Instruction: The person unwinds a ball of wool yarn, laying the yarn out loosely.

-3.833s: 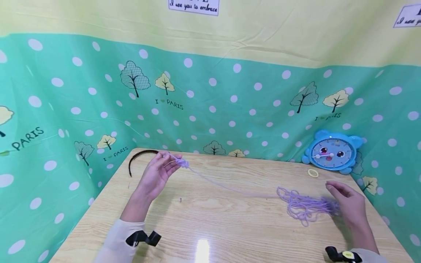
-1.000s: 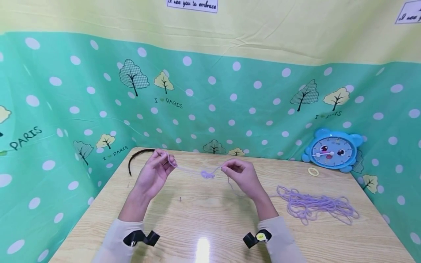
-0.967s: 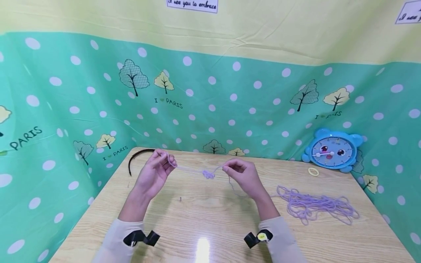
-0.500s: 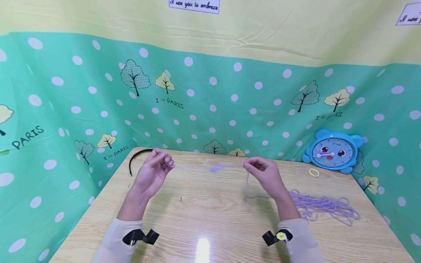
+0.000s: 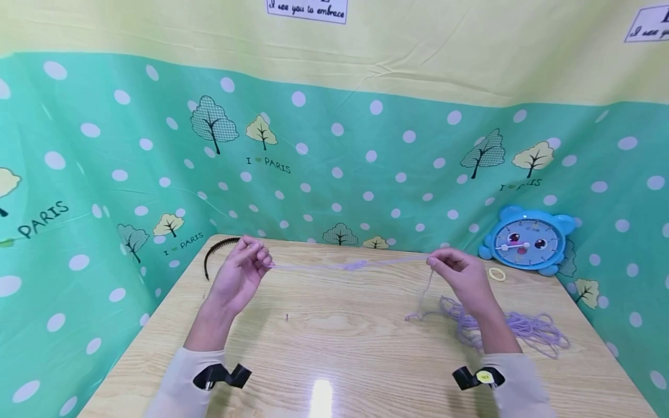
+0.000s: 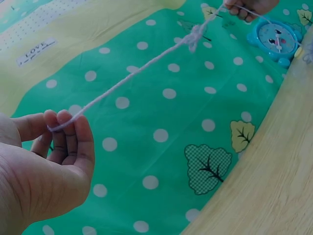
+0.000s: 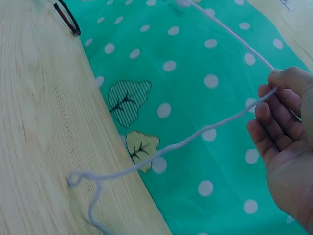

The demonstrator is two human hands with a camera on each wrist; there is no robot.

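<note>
A strand of lilac yarn [image 5: 387, 262] runs taut between my two hands above the table. Partway along it sits a small looped, knotted clump of the same yarn [image 6: 194, 38]. My left hand [image 5: 237, 278] holds one end, the yarn crossing its curled fingers in the left wrist view. Thumb and index finger of my right hand [image 5: 462, 281] pinch the other side. From that pinch the yarn [image 7: 195, 134] slopes down to the table and on to a loose lilac pile [image 5: 528, 328], partly hidden behind my right forearm.
A black toothed headband [image 5: 211, 255] lies at the table's back left. At the back right a blue bear-shaped clock [image 5: 529, 239] leans near the patterned curtain [image 5: 334, 151], with a cream ring [image 5: 497, 274] before it. A tiny dark bit [image 5: 286, 317] lies on the wooden table [image 5: 324, 348].
My right hand went from the pile to the clump's side, pinched the yarn, then moved steadily right. The clump left my left fingers and shifted right; the strand straightened. My left hand barely moved.
</note>
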